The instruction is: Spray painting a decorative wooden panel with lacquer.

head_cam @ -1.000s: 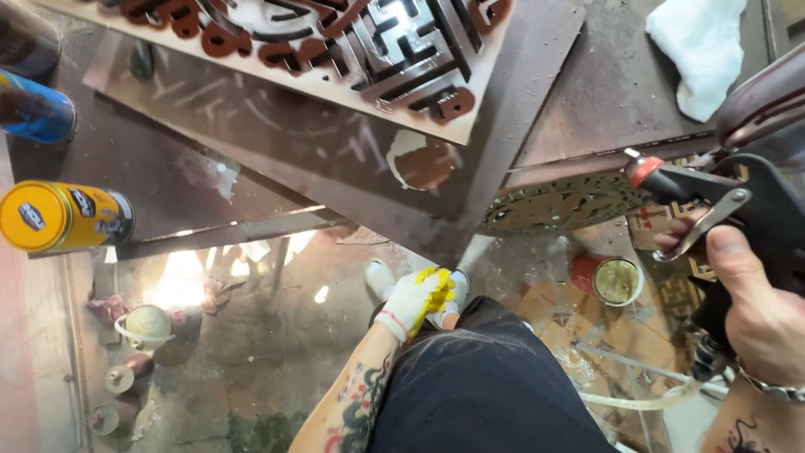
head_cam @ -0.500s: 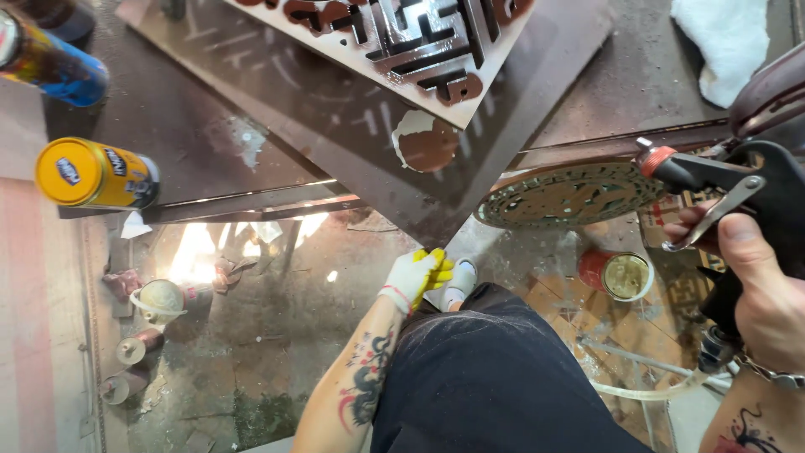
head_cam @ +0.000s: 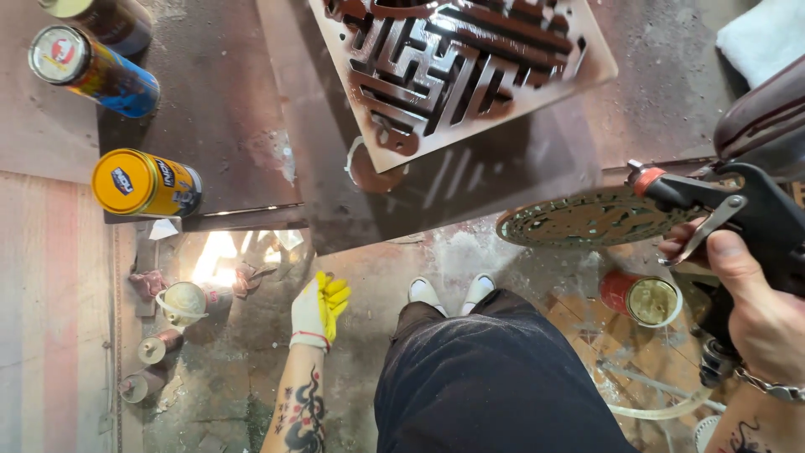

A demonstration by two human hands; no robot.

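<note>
My right hand [head_cam: 759, 306], bare, grips the handle of a black spray gun [head_cam: 738, 210] with a red knob at the right edge; a dark cup sits on top of it. My left hand [head_cam: 318, 309], in a white and yellow glove, hangs down beside my leg and holds nothing, below the edge of a brown-painted metal sheet [head_cam: 470, 189]. On that sheet lies a square fretwork panel [head_cam: 457, 63] coated in brown paint. A round perforated metal disc [head_cam: 591, 221] lies just left of the spray gun's nozzle.
A yellow can [head_cam: 142, 182] and a blue can [head_cam: 92, 69] lie on the bench at left. Small tins [head_cam: 184, 300] stand on the dirty floor below. A red tin [head_cam: 641, 298] sits on the floor at right. A white cloth [head_cam: 759, 38] is at top right.
The view has swung left, so the fretwork panel and cans now sit further right. My left hand has dropped away from my leg to the left. My right hand still holds the spray gun.
</note>
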